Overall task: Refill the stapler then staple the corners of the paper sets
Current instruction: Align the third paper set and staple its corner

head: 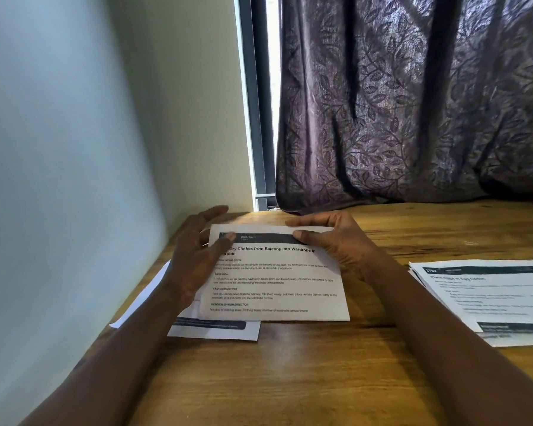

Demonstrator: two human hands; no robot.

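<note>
I hold a printed paper set point(274, 281) between both hands over the far left part of the wooden table point(290, 379), its dark header band turned away from me and its heading about dry clothes and a wardrobe readable. My left hand point(194, 262) is at the sheet's left edge: the thumb point(230, 237) lies on the front of the header band while the other fingers reach behind the edge, the topmost stretched out past the top left corner, so the paper is pinched between thumb and fingers. My right hand point(342, 241) clamps the top right corner, thumb pressed on the front at the end of the dark band and the fingers curled over the top edge behind it. The two hands are apart, one at each upper corner. The set's near edge lies low by the table; I cannot tell whether it touches the wood. Under it, to the left, lie more white sheets point(216, 332), one with a dark strip along its near edge, partly covered by the set and my left forearm. Well apart to the right, another stack of printed papers point(490, 299) lies flat, its sheets slightly fanned, and runs out of view. Behind the table hangs a dark leaf-patterned curtain point(413, 103), its hem reaching the tabletop, beside a narrow strip of bright window frame point(256, 103) and a pale wall point(59, 149) on the left.
</note>
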